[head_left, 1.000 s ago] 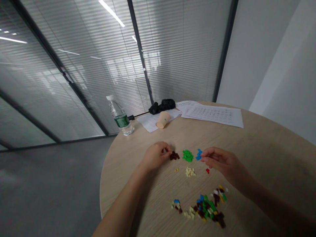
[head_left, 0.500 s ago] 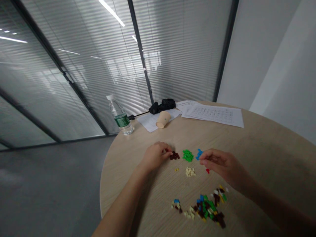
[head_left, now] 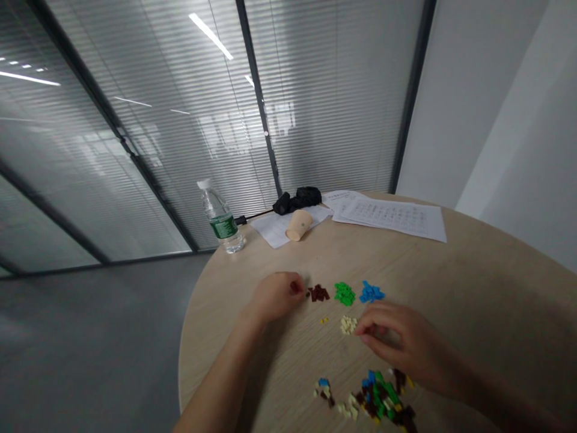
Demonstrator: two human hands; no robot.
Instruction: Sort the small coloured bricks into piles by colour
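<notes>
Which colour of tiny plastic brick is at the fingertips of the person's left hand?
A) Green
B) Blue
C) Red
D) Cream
C: the red brick shows at the fingertips of the left hand, just beside the dark brown bricks.

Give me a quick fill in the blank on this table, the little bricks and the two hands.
The green bricks lie between the dark brown bricks and the ____ bricks.
A small ____ piece shows at the fingertips of the left hand.
The paper cup lies on its ____ on a sheet of paper.
The fingers of the right hand are closest to the ____ bricks.

Missing words: blue; red; side; cream
</notes>
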